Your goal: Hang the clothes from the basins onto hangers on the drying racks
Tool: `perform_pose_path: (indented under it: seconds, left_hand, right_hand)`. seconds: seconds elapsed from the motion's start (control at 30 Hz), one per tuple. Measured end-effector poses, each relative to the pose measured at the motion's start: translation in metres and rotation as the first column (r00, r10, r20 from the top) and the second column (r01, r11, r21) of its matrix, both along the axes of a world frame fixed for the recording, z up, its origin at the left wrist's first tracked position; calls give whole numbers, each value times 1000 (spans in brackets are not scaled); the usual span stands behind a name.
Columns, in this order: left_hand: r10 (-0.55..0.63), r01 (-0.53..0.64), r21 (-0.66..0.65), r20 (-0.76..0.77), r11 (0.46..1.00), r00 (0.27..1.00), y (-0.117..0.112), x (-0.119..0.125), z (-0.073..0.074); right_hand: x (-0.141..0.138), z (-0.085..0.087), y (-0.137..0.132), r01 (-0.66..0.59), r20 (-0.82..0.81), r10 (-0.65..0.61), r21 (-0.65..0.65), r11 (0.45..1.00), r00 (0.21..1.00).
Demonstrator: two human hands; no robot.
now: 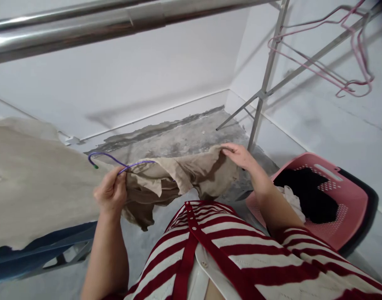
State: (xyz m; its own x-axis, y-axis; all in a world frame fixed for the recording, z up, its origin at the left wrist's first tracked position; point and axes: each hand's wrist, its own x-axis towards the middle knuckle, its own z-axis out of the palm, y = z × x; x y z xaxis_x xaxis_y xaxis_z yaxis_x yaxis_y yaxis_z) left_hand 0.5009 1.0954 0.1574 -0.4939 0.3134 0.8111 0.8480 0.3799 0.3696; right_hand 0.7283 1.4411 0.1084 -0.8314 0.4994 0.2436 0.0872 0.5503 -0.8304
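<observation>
A beige collared shirt (206, 166) is stretched between my two hands in front of my body. My left hand (112, 187) is closed round a purple wire hanger (141, 163) near the base of its hook. The hook curves out to the left and ends in a green tip. Part of the hanger lies inside the shirt by the collar, and the cloth hides the rest. At the other end, my right hand (239, 156) pinches the shirt's edge between thumb and fingers.
Metal rails (131, 18) cross the top. Pink wire hangers (322, 62) hang from the rack's bar at upper right. On the right, a pink basket (353, 200) holds black and white cloth. A large pale cloth (37, 179) hangs at left above dark blue fabric (41, 252).
</observation>
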Motion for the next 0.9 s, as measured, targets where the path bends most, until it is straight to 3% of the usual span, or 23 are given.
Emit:
perform_pose_path:
  seconds: [0.07,0.2,0.27,0.33,0.43,0.5,0.6,0.7,0.77,0.83,0.9]
  left_hand:
    - [4,-4,16,-20,1000,1000,3,2,-1]
    - [-46,42,-55,-73,998,996,12,3,-6]
    - [-79,69,-108,-98,992,992,18,4,-10]
    - [-115,96,-165,-110,982,987,26,8,-15]
    - [-179,150,-253,-95,956,979,35,17,-18]
    - [-232,203,-278,-74,939,970,36,19,-16]
    - [-251,241,-252,-6,937,968,20,7,-12]
    - [-190,228,-169,213,959,958,-10,-15,-18]
    - [-173,236,-98,428,967,887,-27,-30,-28]
    - [-189,254,-17,620,967,761,-39,-42,-40]
    - [-218,222,89,710,971,670,-44,-52,-48]
  right_hand:
    - [5,8,-2,-104,30,103,31,994,994]
    - [5,36,-17,-148,-160,184,216,965,970]
    - [-3,48,-26,-204,-93,257,382,901,962]
    - [-15,54,-36,-331,77,340,502,799,937]
    - [-31,53,-47,-473,240,411,540,696,879]
    - [-35,52,-48,-484,234,427,516,707,873]
    - [-32,56,-39,-438,176,404,448,779,898]
    - [-24,63,-22,-359,146,328,367,858,933]
    - [-18,64,-12,-306,124,281,304,902,952]
    - [-14,62,-6,-262,99,245,246,933,965]
    - [-12,59,-6,-220,80,208,191,957,975]
